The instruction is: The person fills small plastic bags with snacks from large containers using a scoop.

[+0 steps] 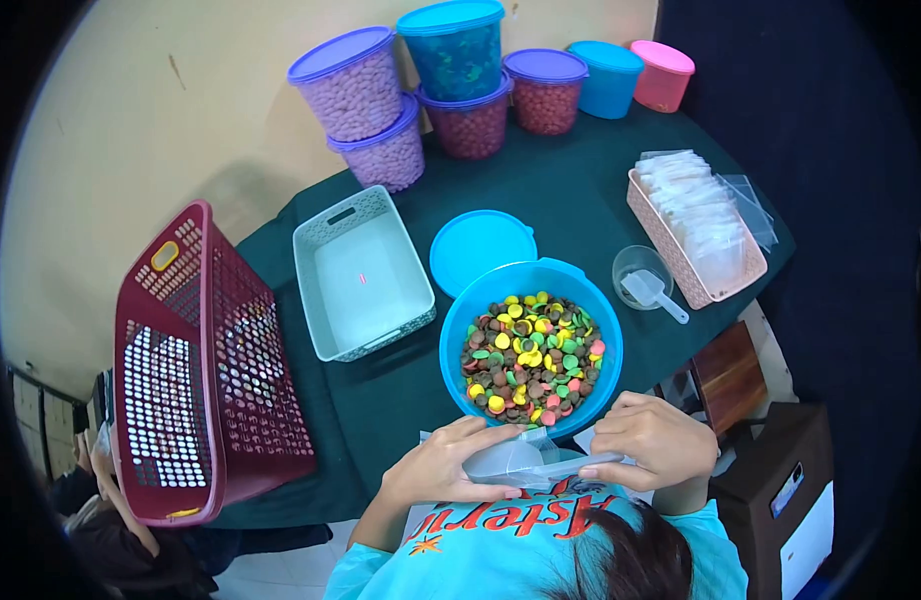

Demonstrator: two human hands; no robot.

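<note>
Close to my body, just below the near rim of a blue bowl [450, 330], I hold a clear plastic bag [505, 460]. My left hand [435, 465] grips its left side between thumb and fingers. The fingers of my right hand [655, 440] are curled tightly on the bag's right side, where the film bunches into a narrow strip. Small round candies [530, 350] in brown, yellow, green and pink fill much of the bowl. A blue lid [480, 250] lies flat behind it.
A clear cup with a white scoop [642, 287] stands right of the bowl, beside a pink basket [670, 240] of plastic bags. Left are a pale green tray [365, 280] and a tall maroon basket [210, 400]. Lidded tubs [465, 125] line the back. Another person [120, 510] sits far left.
</note>
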